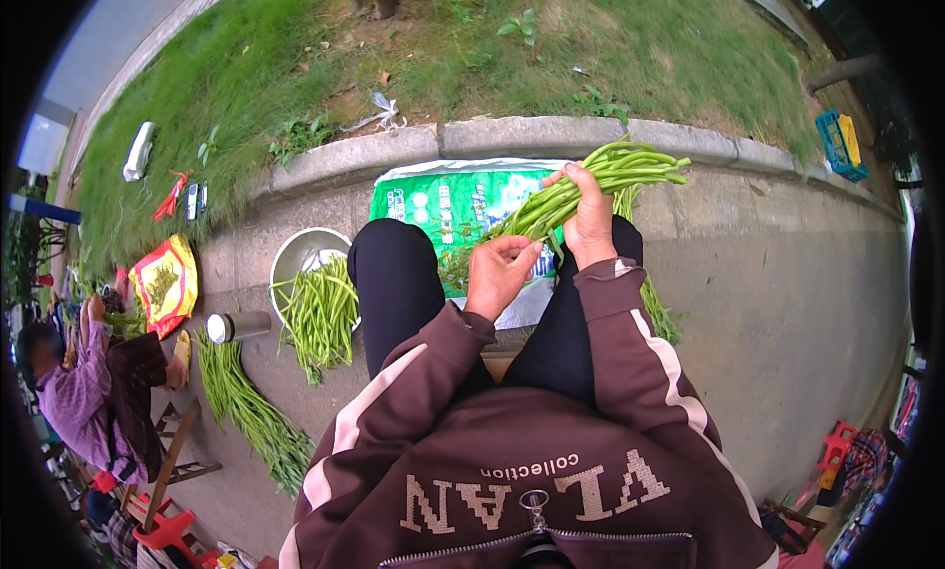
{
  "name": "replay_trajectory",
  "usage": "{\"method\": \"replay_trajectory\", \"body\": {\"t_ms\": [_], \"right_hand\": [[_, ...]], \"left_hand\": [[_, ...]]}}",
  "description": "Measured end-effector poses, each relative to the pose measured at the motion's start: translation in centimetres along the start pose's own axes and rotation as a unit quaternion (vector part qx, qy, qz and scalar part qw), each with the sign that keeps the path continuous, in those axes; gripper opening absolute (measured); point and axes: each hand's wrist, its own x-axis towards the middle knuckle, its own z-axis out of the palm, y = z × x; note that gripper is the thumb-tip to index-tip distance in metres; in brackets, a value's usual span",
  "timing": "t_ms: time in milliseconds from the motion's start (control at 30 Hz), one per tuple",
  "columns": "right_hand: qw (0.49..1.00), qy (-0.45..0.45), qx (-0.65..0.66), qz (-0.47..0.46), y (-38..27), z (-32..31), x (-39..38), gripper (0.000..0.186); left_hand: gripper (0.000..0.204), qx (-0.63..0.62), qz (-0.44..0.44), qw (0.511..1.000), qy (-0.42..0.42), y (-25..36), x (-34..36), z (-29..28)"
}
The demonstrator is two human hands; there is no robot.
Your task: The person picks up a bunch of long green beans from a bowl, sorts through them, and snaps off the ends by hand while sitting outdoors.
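Note:
A bundle of long green vegetable stems (630, 165) is held in my right hand (588, 217) above my knees. Its cut-looking ends point to the upper right, and the thinner, leafier ends slant down to the left. My left hand (500, 274) is closed in a pinch at that lower end, touching the stems; exactly what lies between its fingertips is partly hidden. Below both hands a green and white printed sack (409, 195) lies flat between my feet, with loose leafy scraps (455, 269) on it. More stems (658, 313) lie beside my right leg.
Left of my knee stands a metal basin (285, 264) heaped with green stems (320, 318). Near it are a silver flask (238, 326) and a long pile of leafy stalks (246, 397). Another person (94, 402) sits at far left by a red-yellow bag (165, 284). A stone curb (532, 136) borders the grass.

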Motion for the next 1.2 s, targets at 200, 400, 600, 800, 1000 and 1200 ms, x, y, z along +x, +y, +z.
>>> {"method": "replay_trajectory", "body": {"t_ms": [200,400,600,800,1000,1200], "right_hand": [[0.998,0.006,-0.047,-0.032,0.1,0.4,-0.3,0.014],[0.999,-0.002,-0.037,-0.022,0.2,0.3,0.0,0.015],[0.999,-0.006,-0.041,-0.022,0.4,0.3,0.1,0.014],[0.999,0.024,0.046,0.001,-0.2,-0.7,0.8,0.012],[0.997,0.039,0.069,0.002,-0.9,-2.2,1.9,0.012],[0.986,-0.147,-0.061,0.041,-1.4,-0.9,0.1,0.017]], "left_hand": [[0.014,-0.073,-0.037,0.997,0.006,0.7,0.1,-0.5],[0.018,-0.096,-0.039,0.994,-0.014,1.1,-0.6,-1.3],[0.014,-0.065,0.000,0.998,-0.002,0.2,-0.5,-1.4],[0.011,-0.276,-0.106,0.953,0.064,0.2,0.3,-3.6],[0.013,-0.360,-0.047,0.929,0.071,2.1,0.3,-7.3],[0.011,-0.213,0.026,0.975,0.061,3.8,0.9,-7.3]]}}
